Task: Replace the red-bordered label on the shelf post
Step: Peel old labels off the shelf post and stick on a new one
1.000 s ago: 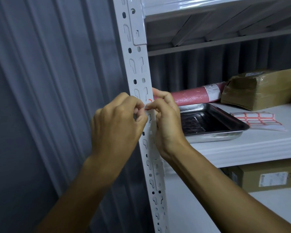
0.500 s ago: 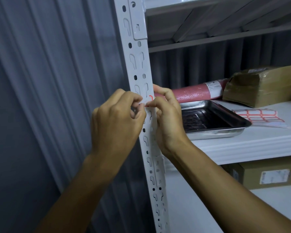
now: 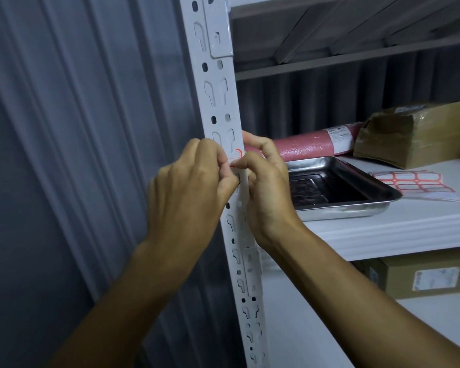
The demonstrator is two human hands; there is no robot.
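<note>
We are working at the white slotted shelf post (image 3: 218,102), both hands raised to the red-bordered label (image 3: 236,158) stuck on its front face. Our left hand (image 3: 189,189) is curling its fingers tight, the tips pinching at the label's left edge. Our right hand (image 3: 266,187) is wrapping round the post from the right, thumb and forefinger pinching the label's lower edge; only a corner of red border is showing between our fingers. On the shelf (image 3: 383,229) to the right are lying a steel tray (image 3: 356,208), a sheet of spare labels (image 3: 420,184), a pink roll (image 3: 308,144) and a taped brown parcel (image 3: 420,134).
</note>
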